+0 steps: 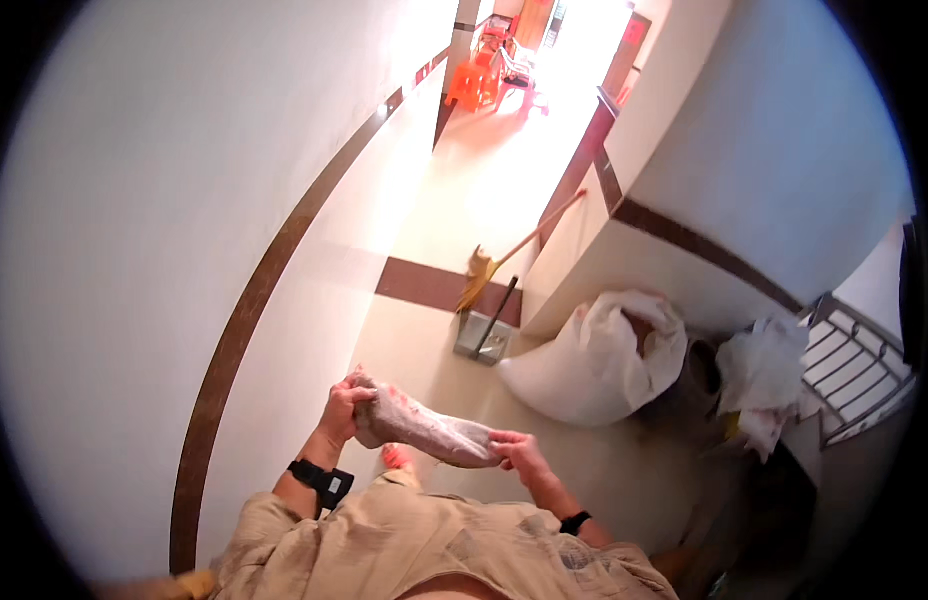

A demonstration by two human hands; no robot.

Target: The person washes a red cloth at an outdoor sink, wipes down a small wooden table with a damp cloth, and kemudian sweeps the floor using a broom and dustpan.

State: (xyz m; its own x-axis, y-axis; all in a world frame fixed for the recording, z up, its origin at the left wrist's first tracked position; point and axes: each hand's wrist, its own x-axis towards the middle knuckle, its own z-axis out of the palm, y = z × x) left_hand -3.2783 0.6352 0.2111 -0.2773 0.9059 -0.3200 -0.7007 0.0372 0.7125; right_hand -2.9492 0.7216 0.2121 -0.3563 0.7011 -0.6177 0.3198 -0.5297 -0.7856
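A pale greyish cloth [434,433] with faint pink marks is stretched between both hands at waist height. At its left end, my left hand [346,405] grips a bunched part of the fabric. The fingers of my right hand [520,452] pinch the opposite end. The middle of the cloth sags slightly and is folded on itself. Black straps circle both forearms, the left one with a small box [331,486]. Below the cloth, part of one foot [394,456] shows on the tiled floor.
A large white sack [595,367] stands open on the right, with a dark bucket [700,367] and white plastic bags [764,360] beside it. Ahead lie a dustpan [482,337] and a broom [476,279]. Orange stools [471,84] stand farther off; a wall [299,322] runs along the left.
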